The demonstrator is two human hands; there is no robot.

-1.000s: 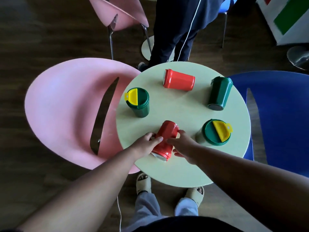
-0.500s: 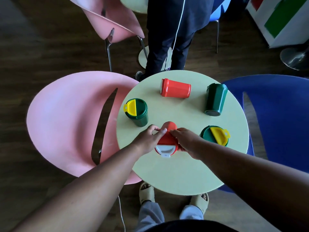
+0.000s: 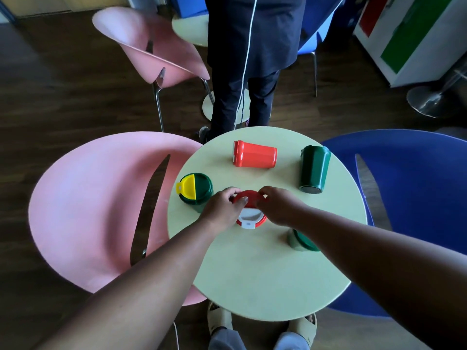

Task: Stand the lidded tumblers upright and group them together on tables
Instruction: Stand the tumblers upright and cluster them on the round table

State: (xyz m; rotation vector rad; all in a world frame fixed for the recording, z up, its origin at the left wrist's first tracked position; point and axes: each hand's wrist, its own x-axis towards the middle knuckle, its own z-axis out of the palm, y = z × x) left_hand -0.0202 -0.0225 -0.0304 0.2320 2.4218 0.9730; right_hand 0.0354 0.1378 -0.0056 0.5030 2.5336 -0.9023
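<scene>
The round table [image 3: 257, 281] carries all five tumblers, and the two pink and blue chairs pushed against it leave the person leaning in from the near edge, so both arms reach to the middle. Just past the fingers lies the red tumbler on its side [image 3: 254, 154], and off beyond the right hand the dark green tumbler lying down [image 3: 313, 168]; both, I'd say, are yet to be stood up. Close outside the left hand stands the green tumbler with the yellow flap [image 3: 194, 189], upright, likely the one the group forms around. Under the right forearm another green tumbler [image 3: 299, 240] shows only partly. Between the hands sits the red tumbler with the white flap [image 3: 249, 210], lid up and seemingly vertical; the left hand [image 3: 222, 210] and right hand [image 3: 279, 205] curl fingers over its lid rim from either side, presumably steadying it
</scene>
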